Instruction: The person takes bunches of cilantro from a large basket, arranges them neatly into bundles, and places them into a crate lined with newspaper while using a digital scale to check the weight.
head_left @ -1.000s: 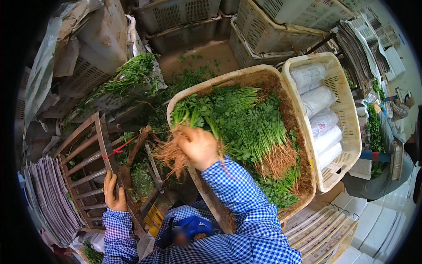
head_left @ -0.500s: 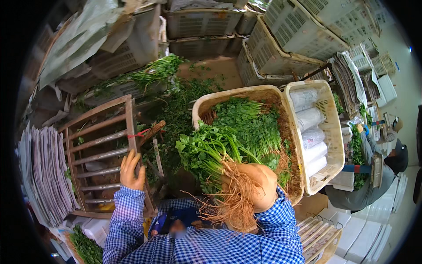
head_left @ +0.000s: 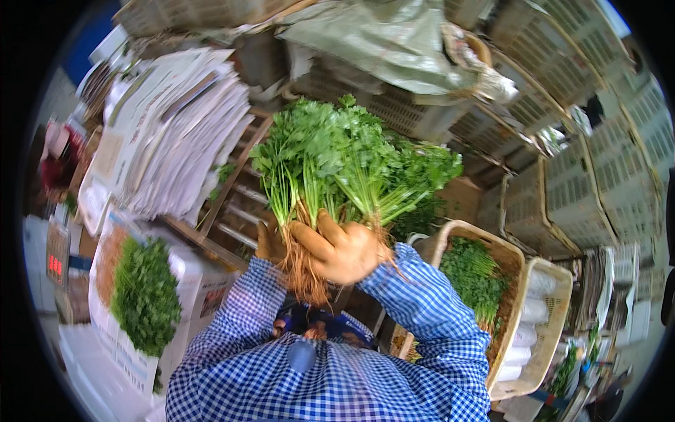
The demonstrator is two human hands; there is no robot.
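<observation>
My right hand (head_left: 342, 247), in what looks like a tan glove, has its fingers wrapped around the stem bases of a large bunch of coriander-like greens (head_left: 316, 151). Its leaves fan out away from me, and brown roots (head_left: 306, 278) hang below my fingers. My left hand (head_left: 268, 241) is closed at the left side of the same bunch, partly hidden behind the roots. The bunch is above a slatted wooden rack (head_left: 235, 176). More rooted greens (head_left: 467, 274) fill a cream plastic basket (head_left: 517, 246) to the right.
A tall stack of paper sheets (head_left: 193, 148) stands on the left. Nearer, a white box holds packed greens (head_left: 144, 295). Beside the basket is a crate (head_left: 562, 295) with white rolls. Stacked plastic crates (head_left: 555, 197) line the back right, and a plastic sheet (head_left: 373, 46) drapes the back.
My view has swung left. The bunch in my right hand has moved from near the basket to over the rack, with its leaves pointing away. My left hand left the rack's edge and joined it.
</observation>
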